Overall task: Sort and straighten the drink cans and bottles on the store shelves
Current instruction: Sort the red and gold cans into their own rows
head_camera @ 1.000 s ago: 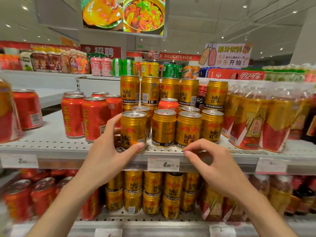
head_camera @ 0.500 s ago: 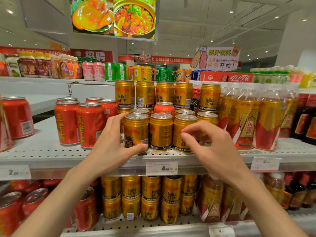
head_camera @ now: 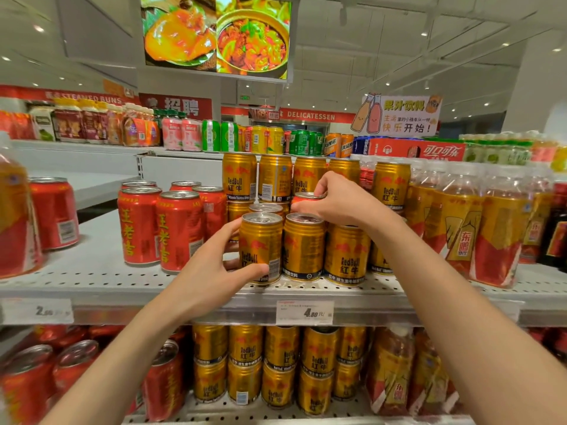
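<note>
Gold Red Bull cans stand in rows on the middle shelf (head_camera: 92,280), some stacked two high. My left hand (head_camera: 211,271) grips the front-left gold can (head_camera: 260,246) at the shelf's front edge, thumb across its lower label. My right hand (head_camera: 337,200) reaches over the front row and pinches the rim of a red can (head_camera: 306,196) standing among the gold cans behind. Two more gold cans (head_camera: 303,250) stand to the right in the front row.
Red herbal-tea cans (head_camera: 159,228) stand left of the gold ones. Wrapped packs of orange-and-red bottles (head_camera: 478,228) fill the right. A price tag (head_camera: 303,312) hangs on the shelf edge. More gold cans (head_camera: 279,369) sit on the shelf below.
My right hand rose from the shelf's front edge, went over the front row and took hold of the red can's top. My left hand kept its grip on the front-left gold can.
</note>
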`<state>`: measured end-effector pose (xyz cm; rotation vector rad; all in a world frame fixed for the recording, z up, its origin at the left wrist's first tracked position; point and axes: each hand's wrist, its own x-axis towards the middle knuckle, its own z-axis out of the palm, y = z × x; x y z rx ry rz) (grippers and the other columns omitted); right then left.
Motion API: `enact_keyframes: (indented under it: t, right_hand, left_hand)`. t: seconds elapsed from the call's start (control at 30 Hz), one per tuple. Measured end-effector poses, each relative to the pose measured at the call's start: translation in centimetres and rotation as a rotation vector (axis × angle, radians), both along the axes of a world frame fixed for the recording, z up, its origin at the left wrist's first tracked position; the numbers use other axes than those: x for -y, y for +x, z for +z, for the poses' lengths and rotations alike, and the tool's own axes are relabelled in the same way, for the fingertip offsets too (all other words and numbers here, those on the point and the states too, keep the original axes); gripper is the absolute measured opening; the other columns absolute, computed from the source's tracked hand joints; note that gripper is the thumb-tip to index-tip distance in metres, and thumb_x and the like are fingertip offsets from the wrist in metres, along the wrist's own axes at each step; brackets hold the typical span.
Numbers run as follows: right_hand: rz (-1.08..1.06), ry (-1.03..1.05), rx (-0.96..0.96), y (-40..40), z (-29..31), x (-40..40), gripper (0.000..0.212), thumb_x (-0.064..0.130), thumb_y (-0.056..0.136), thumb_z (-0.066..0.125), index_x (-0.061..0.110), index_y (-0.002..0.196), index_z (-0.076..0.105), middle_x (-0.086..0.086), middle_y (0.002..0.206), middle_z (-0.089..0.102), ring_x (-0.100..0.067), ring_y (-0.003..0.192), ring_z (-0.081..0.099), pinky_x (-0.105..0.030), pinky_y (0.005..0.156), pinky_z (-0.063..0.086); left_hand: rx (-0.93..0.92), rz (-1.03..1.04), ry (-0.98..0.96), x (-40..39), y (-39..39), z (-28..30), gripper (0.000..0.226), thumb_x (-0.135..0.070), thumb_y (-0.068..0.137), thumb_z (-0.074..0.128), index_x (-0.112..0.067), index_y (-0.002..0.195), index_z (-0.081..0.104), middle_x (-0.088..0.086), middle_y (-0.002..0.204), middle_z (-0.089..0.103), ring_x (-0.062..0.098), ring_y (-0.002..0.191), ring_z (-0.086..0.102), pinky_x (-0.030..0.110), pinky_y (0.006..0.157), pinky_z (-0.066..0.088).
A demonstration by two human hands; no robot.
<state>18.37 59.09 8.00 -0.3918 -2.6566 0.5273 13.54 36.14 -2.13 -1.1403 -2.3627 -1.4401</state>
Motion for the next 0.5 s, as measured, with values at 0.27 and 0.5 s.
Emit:
enact_keyframes:
  t: [0.27,0.5]
  right_hand:
    - [0.037,-0.069,-0.31,0.8,0.2,0.1,0.046,0.053,0.087,0.071,0.022,0.112,0.049,0.002,0.113,0.059,-0.019,0.096,0.063,-0.024,0.063,0.052]
    - [0.138,-0.174,-0.652,1.7,2.2,0.8,0.048,0.052,0.087,0.071,0.024,0.118,0.049,0.001,0.118,0.059,-0.017,0.103,0.061,-0.031,0.079,0.059]
  left_hand:
    - [0.054,-0.044,0.036,0.3,-0.4,-0.2,0.084,-0.046,0.079,0.081,-0.049,0.149,0.035,-0.032,0.135,0.056,-0.009,0.125,0.052,0.021,0.103,0.046]
    - [0.057,-0.043,0.033,0.4,-0.4,-0.1,0.085,-0.05,0.077,0.08,-0.053,0.148,0.034,-0.035,0.131,0.057,-0.017,0.117,0.053,0.02,0.101,0.045]
